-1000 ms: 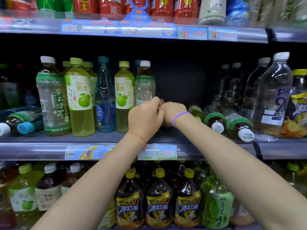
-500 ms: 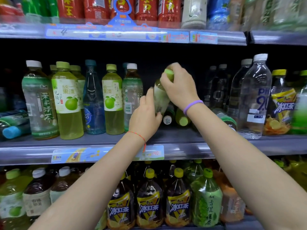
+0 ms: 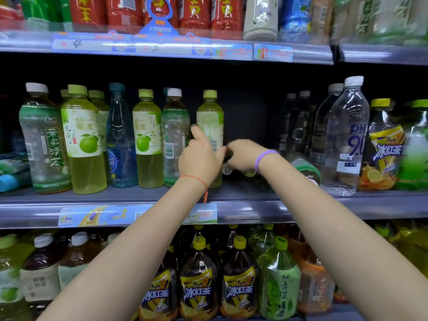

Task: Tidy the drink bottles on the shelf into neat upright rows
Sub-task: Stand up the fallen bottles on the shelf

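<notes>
On the middle shelf (image 3: 231, 195) a pale green-tea bottle with a green cap (image 3: 209, 112) stands upright at the right end of the row of standing bottles. My left hand (image 3: 199, 158) wraps its lower half, index finger raised. My right hand (image 3: 245, 156) is low beside it, fingers curled down over lying bottles whose caps (image 3: 225, 169) point outward. Blur hides whether it grips one. Another lying bottle with a green cap band (image 3: 306, 166) rests further right.
Upright green juice, tea and blue bottles (image 3: 120, 135) fill the shelf's left. Lying blue-capped bottles (image 3: 11, 179) are at the far left. Clear water bottles (image 3: 347, 135) and iced-tea bottles (image 3: 384, 147) stand on the right. The shelves above and below are packed with bottles.
The green-capped bottle, lifted and tilted between both hands, now stands upright in the row. My right hand has let go of its cap and dropped to the lying bottles.
</notes>
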A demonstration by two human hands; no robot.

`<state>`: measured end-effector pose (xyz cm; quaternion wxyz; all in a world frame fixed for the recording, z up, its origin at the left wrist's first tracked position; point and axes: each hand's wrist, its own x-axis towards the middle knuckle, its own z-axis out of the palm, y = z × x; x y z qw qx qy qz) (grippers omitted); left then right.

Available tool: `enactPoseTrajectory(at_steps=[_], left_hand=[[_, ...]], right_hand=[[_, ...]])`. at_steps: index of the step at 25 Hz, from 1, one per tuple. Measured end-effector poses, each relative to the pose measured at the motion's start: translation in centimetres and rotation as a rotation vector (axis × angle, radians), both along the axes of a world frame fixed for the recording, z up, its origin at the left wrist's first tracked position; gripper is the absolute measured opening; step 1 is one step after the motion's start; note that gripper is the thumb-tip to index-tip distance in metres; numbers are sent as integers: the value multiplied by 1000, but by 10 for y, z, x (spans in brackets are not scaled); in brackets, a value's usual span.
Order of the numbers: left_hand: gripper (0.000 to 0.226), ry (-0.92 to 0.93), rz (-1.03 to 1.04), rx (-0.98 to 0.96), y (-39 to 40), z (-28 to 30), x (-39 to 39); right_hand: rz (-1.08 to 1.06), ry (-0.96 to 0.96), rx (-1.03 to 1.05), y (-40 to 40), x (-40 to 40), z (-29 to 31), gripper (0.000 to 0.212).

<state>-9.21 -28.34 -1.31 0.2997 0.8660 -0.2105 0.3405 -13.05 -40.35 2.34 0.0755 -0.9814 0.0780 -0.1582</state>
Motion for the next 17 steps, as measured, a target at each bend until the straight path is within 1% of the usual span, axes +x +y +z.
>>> enactPoseTrajectory(at_steps=[1, 2, 5, 6, 9, 11, 14, 17], left_hand=[[88, -8, 28, 16, -2, -1, -3], [88, -52, 64, 48, -4, -4, -3], [75, -331, 100, 134, -2, -12, -5], [69, -351, 94, 172, 0, -11, -5], [42, -174, 70, 318, 6, -6, -5], [25, -93, 87, 421, 5, -6, -5], [20, 56, 79, 467, 0, -9, -6], [27, 202, 18, 375, 1, -5, -5]], right_hand=[[7, 77, -44, 1, 1, -9, 27], [10, 94, -94, 1, 3, -14, 31], [17, 43, -183, 2, 8, -24, 32], [18, 35, -180, 2, 9, -26, 31], [15, -4, -150, 3, 7, -32, 24], [29, -44, -145, 5, 2, -35, 22], [51, -199, -132, 10, -15, -28, 19], [24, -427, -94, 10, -31, -5, 25]])
